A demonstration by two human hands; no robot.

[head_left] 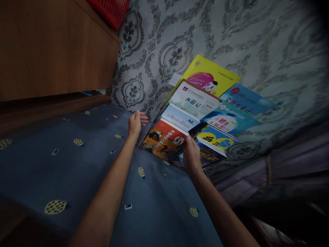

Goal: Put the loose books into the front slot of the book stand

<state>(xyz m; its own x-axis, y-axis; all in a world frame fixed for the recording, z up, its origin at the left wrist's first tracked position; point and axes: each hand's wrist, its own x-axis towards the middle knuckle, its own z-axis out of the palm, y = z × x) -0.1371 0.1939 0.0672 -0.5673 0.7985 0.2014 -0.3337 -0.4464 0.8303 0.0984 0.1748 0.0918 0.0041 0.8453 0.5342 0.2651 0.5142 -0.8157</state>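
Note:
Against the wall stand two columns of books, stepped one behind another in what looks like a clear rack whose edge shows at left. At the front of the left column is an orange picture book [164,137]. My right hand [192,154] is closed at its right edge, thumb near the upper corner, other fingers mostly hidden. My left hand [137,123] is held just left of the column, fingers stretched out, with nothing in it. Behind the orange book are a pale blue book [181,116], a white-green book [196,101] and a tall yellow book [213,73].
The right column holds a teal book [227,118], a yellow-and-blue book [218,137] and a dark book [210,154]. Blue pineapple-print cloth [97,171] covers the surface below. A wooden cabinet [59,48] and red basket [110,12] are at upper left; purple curtain [295,168] at right.

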